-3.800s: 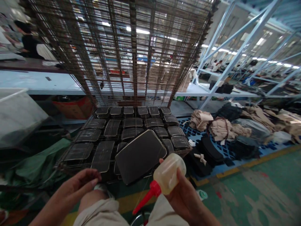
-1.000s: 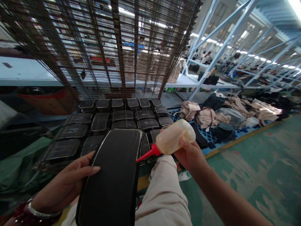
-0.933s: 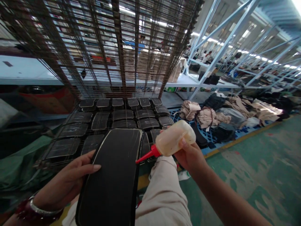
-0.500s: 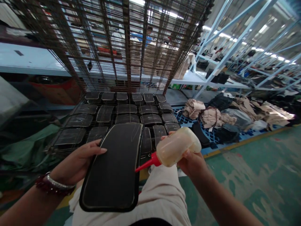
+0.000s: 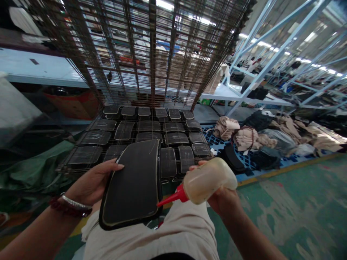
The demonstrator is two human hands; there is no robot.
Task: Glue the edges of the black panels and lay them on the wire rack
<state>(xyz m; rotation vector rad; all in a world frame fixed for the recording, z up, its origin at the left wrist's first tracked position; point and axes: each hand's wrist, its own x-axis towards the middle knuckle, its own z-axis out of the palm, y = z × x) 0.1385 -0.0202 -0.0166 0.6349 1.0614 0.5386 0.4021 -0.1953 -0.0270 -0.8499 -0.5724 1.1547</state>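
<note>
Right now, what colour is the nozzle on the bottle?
Red nozzle, clearest in the head view.

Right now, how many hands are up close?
2: the left hand holds the black panel by its left edge; the right hand holds the squeeze bottle. Others farther off may be hidden.

Dim, uneven indoor light, brightest in the background, where white tube lights [image 5: 165,5] glare overhead and run off in a row toward the upper right. Against them the rusty wire rack [image 5: 152,54] is mostly a dark silhouette. The pale blue bench [image 5: 16,65] catches light on top, with deep shadow beneath dulling a cardboard box [image 5: 77,104]. The black panel [image 5: 132,184] is matte with faint sheen; the translucent squeeze bottle [image 5: 210,180] has soft highlights. Wide-angle stretching slants the blue struts [image 5: 282,54]. Distant workstations blur, and the edges look smeared.
</note>
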